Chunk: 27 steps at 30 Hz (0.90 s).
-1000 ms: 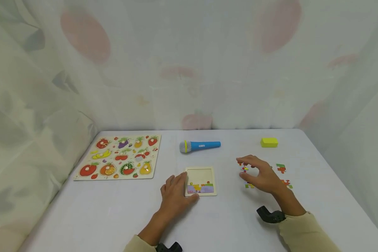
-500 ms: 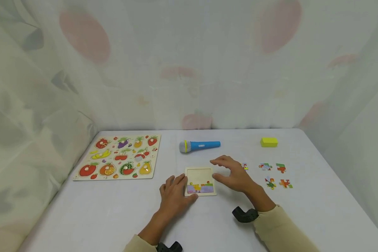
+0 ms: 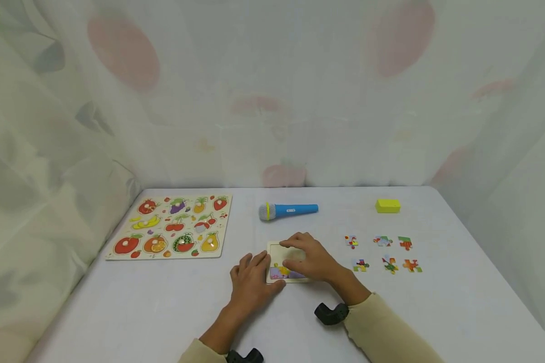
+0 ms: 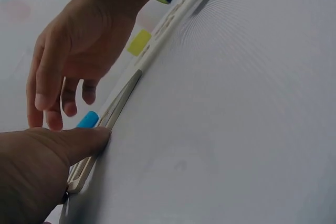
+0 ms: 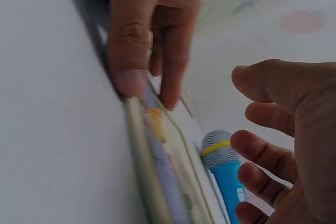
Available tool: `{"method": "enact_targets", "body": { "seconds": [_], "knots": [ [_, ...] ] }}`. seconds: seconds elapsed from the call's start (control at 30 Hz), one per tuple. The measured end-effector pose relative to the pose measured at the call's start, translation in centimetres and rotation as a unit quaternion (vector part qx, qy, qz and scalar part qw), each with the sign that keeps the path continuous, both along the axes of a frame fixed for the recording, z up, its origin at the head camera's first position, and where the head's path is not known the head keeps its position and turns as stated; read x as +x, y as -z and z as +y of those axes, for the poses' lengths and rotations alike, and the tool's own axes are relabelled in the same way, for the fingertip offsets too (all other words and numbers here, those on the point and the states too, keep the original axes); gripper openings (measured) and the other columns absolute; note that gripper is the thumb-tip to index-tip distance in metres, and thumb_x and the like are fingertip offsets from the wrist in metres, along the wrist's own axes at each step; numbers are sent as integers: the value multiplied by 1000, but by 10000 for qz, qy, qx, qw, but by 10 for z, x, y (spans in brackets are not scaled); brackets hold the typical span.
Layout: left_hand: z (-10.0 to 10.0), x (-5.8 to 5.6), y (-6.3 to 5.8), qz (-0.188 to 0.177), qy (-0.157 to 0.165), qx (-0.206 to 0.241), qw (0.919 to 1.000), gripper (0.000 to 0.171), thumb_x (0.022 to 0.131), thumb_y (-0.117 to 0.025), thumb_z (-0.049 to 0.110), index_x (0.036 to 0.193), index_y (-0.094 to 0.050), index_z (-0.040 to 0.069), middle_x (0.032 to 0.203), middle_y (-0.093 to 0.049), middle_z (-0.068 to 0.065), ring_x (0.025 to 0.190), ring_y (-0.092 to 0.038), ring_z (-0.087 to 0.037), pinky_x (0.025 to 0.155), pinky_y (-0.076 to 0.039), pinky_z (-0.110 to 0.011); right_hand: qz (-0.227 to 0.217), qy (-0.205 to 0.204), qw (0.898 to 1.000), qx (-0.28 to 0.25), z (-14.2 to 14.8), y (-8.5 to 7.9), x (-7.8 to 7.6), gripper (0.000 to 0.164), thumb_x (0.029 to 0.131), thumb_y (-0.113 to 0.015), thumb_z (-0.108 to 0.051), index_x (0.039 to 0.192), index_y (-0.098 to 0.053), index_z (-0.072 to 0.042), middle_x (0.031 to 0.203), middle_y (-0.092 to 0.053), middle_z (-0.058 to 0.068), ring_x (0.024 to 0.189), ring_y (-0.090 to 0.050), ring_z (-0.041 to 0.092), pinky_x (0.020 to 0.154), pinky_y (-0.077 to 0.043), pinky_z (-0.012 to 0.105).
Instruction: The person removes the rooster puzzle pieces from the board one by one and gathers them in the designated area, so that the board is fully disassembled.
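Note:
A small square wooden puzzle tray (image 3: 276, 253) lies flat on the white table, a strip of fitted purple and yellow pieces (image 3: 279, 273) along its near side. My left hand (image 3: 252, 282) grips its near left corner, the thumb at the near edge and fingers at the left side; the right wrist view shows the thumb (image 5: 130, 80) pressed on the rim. Over the tray hovers my right hand (image 3: 312, 258), thumb and fingers apart. Nothing shows between those fingers (image 5: 262, 150) in the right wrist view. Several loose jigsaw pieces (image 3: 383, 241) lie in two rows to the right.
Behind the tray lies a blue toy microphone (image 3: 295, 209). A fruit peg puzzle board (image 3: 169, 242) occupies the back left, and a yellow block (image 3: 388, 205) sits at the back right. A patterned curtain (image 3: 336, 126) hangs behind the table.
My right hand has moved left, from above the loose pieces to over the tray, uncovering those pieces. The left hand and tray stay in place.

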State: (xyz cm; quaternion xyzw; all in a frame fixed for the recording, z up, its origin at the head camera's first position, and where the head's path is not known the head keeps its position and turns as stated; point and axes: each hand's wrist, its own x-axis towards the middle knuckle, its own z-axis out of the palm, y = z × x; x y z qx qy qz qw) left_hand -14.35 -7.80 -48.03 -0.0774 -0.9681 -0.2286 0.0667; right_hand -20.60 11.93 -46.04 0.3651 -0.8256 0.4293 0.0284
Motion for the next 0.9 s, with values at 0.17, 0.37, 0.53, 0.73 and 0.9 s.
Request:
{"method": "enact_targets", "body": {
  "seconds": [0.17, 0.37, 0.53, 0.73, 0.9],
  "knots": [
    [1, 1, 1, 101, 28, -45, 9999, 72, 74, -78, 48, 130, -61, 5, 137, -53, -7, 127, -36, -38, 91, -27, -60, -124, -94, 9997, 191, -6, 8, 2, 43, 84, -73, -22, 122, -66, -4, 111, -61, 5, 101, -48, 18, 82, -43, 40],
    [0, 2, 2, 124, 63, -144, 9998, 72, 75, -76, 50, 130, -60, 6, 137, -53, -7, 127, -37, -38, 91, -28, -60, -297, -84, 9976, 618, -10, 17, 3, 45, 86, -72, -31, 125, -65, -10, 112, -58, -1, 100, -44, 14, 84, -38, 38],
    [-1, 1, 0, 248, 95, -173, 9995, 71, 75, -77, 49, 128, -61, 5, 136, -53, -8, 126, -38, -39, 90, -29, -61, -227, 88, 9929, 1161, -15, 18, 3, 44, 84, -72, -33, 123, -67, -15, 109, -51, -6, 101, -41, 14, 86, -34, 39],
    [-1, 1, -1, 178, 85, -190, 9996, 72, 76, -76, 50, 130, -61, 5, 137, -53, -8, 127, -37, -39, 91, -28, -62, -21, 62, 9878, 1557, -18, 15, 3, 37, 84, -73, -30, 118, -70, -17, 108, -47, -6, 100, -40, 16, 85, -32, 41],
    [-1, 0, 1, 182, 68, -201, 9996, 73, 76, -74, 53, 130, -60, 6, 138, -52, -7, 127, -37, -39, 92, -28, -62, 8, 19, 9872, 1597, -19, 14, 5, 33, 84, -73, -28, 116, -71, -19, 107, -46, -7, 98, -39, 15, 82, -31, 41]
  ]
}}
